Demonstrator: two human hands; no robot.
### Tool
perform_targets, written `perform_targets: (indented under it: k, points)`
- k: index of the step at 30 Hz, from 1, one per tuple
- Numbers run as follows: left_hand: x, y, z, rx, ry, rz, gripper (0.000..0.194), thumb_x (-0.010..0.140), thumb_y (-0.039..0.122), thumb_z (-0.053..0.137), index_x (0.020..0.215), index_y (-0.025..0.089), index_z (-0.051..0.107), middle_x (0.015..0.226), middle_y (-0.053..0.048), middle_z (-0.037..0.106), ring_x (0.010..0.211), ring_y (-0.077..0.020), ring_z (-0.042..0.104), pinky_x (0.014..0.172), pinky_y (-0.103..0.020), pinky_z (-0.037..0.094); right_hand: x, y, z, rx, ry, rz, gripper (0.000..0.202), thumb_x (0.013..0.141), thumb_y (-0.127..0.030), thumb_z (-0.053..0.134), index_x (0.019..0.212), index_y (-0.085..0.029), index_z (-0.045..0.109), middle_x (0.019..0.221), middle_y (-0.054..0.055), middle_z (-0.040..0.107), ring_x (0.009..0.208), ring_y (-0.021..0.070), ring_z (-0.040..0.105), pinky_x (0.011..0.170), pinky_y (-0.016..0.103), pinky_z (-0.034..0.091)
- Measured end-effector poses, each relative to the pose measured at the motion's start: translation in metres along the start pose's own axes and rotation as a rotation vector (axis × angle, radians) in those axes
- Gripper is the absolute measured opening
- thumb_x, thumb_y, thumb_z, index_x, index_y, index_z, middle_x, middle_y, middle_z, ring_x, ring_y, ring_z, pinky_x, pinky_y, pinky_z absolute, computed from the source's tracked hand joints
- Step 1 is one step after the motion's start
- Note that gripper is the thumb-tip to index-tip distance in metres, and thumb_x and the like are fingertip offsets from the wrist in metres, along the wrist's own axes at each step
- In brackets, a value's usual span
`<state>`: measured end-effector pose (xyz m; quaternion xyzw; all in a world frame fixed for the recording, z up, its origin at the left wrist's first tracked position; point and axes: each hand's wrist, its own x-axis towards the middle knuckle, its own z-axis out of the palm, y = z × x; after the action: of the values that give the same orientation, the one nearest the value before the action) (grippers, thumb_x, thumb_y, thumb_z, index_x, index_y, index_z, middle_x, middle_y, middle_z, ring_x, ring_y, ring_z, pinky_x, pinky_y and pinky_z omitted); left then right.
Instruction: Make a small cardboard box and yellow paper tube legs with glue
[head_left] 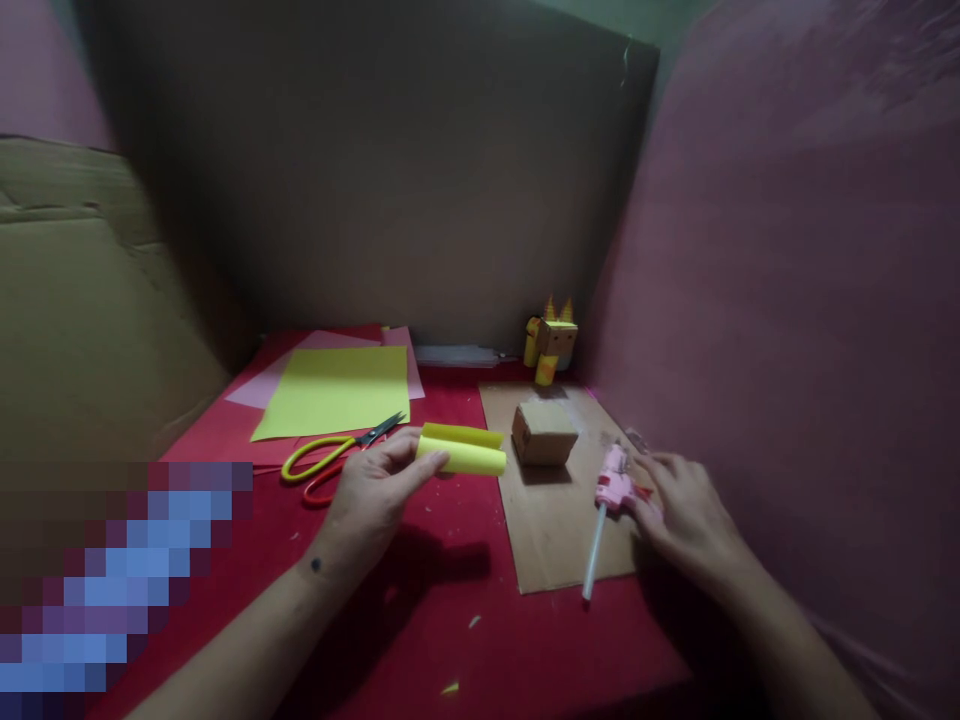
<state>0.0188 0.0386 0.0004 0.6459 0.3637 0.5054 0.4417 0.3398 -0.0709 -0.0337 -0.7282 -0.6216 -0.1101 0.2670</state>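
A rolled piece of yellow paper is pinched between the thumb and fingers of my left hand, its upper edge standing loose. It hangs above the red table, left of a small cardboard box. My right hand is closed around the handle of a pink glue gun over the cardboard sheet. From the back of the gun sticks a long pale glue stick. Scissors with yellow and red handles lie just beyond my left hand.
Yellow paper lies on pink and red sheets at the back left. A cardboard animal figure with yellow paper legs and pointed ears stands at the back. A pink wall closes the right side; paper scraps dot the red table.
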Motion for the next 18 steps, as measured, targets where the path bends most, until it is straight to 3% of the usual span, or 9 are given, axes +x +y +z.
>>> perform_targets:
  k: [2,5,8,12,18]
  points:
    - [-0.003,0.004,0.001,0.028,-0.011,0.031,0.015,0.073,0.034,0.068,0.065,0.023,0.075,0.090,-0.004,0.070,0.088,-0.0179,0.061,0.079,-0.025,0.046,0.002,-0.031,-0.008,0.305,0.022,0.036,0.023,0.083,-0.032,0.053,0.098,-0.019,0.065,0.102,0.013,0.062,0.096,0.0289,0.057,0.083,0.046,0.047]
    - [-0.007,0.010,0.003,0.028,-0.042,0.051,0.014,0.074,0.033,0.067,0.066,0.024,0.075,0.089,-0.003,0.069,0.086,-0.0177,0.062,0.074,-0.024,0.048,0.005,-0.082,-0.007,0.828,-0.176,0.075,0.021,0.087,-0.037,0.055,0.102,-0.023,0.061,0.098,0.008,0.066,0.094,0.0230,0.062,0.083,0.040,0.050]
    - [-0.008,0.011,0.004,0.024,-0.046,0.062,0.015,0.075,0.032,0.067,0.066,0.023,0.074,0.086,-0.003,0.069,0.085,-0.0174,0.062,0.073,-0.022,0.048,0.009,-0.118,0.003,1.010,-0.148,0.034,0.017,0.087,-0.034,0.058,0.100,-0.025,0.060,0.097,0.004,0.065,0.091,0.0195,0.061,0.083,0.036,0.049]
    - [-0.008,0.009,0.004,0.036,-0.040,0.062,0.014,0.075,0.031,0.067,0.067,0.022,0.074,0.086,-0.003,0.069,0.084,-0.0170,0.062,0.071,-0.022,0.049,0.016,-0.136,0.012,1.106,-0.157,0.014,0.012,0.086,-0.030,0.058,0.096,-0.024,0.062,0.092,0.003,0.062,0.085,0.0167,0.059,0.076,0.031,0.048]
    - [-0.009,0.008,0.004,0.054,-0.061,0.145,0.010,0.078,0.026,0.066,0.073,0.020,0.074,0.091,-0.002,0.067,0.084,-0.0148,0.062,0.073,-0.021,0.050,0.024,-0.139,0.015,1.194,-0.182,0.127,0.017,0.083,-0.033,0.061,0.093,-0.020,0.064,0.085,0.002,0.061,0.075,0.0140,0.055,0.069,0.029,0.045]
